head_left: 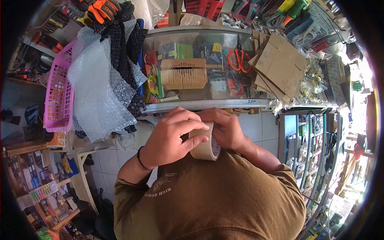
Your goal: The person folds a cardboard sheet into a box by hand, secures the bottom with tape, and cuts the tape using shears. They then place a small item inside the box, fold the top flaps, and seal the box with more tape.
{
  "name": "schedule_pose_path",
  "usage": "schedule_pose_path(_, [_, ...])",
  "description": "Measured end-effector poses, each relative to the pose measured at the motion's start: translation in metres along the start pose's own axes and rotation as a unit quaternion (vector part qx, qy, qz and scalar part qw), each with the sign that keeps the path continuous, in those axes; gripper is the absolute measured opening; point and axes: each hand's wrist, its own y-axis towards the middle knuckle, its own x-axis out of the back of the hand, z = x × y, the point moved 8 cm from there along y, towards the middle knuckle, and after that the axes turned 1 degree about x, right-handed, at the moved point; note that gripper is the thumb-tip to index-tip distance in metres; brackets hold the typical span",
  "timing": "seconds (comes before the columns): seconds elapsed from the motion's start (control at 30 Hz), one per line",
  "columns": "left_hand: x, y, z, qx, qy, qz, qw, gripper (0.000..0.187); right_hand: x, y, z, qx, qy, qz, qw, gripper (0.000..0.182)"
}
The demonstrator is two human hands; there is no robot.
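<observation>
A wide roll of packing tape [203, 150] is held upright against my chest, its printed core facing right. My right hand [229, 130] grips it from the right, with fingers curled over the top and into the core. From the left, my left hand [175, 134] touches the tape's outer face with thumb and fingertips, closed around that side. Whether a loose tape end is between them cannot be made out. Beyond my hands, a small brown cardboard piece [183, 78] with a torn slot lies on the glass counter [150, 39]. Orange-handled scissors [240, 60] lie to its right.
Flattened cardboard sheets [280, 60] are stacked at the counter's right. Bubble wrap [94, 84] drapes over a pink basket [59, 90] at left. Boxed goods show through the glass. A display case [310, 148] stands right, and wooden shelves [48, 192] stand left.
</observation>
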Motion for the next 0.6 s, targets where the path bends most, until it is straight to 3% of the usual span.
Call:
schedule_pose_path(0.27, [-0.007, 0.004, 0.007, 0.035, -0.020, -0.017, 0.999, 0.009, -0.001, -0.009, -0.010, -0.081, 0.026, -0.008, 0.996, 0.035])
schedule_pose_path(0.43, [-0.001, 0.017, 0.016, 0.109, -0.104, 0.048, 0.987, 0.006, -0.007, -0.007, -0.014, -0.175, 0.095, 0.030, 0.980, 0.026])
schedule_pose_path(0.6, [-0.001, 0.021, 0.018, 0.171, -0.142, 0.096, 0.970, 0.007, -0.007, -0.007, -0.010, -0.199, 0.100, 0.034, 0.974, 0.024])
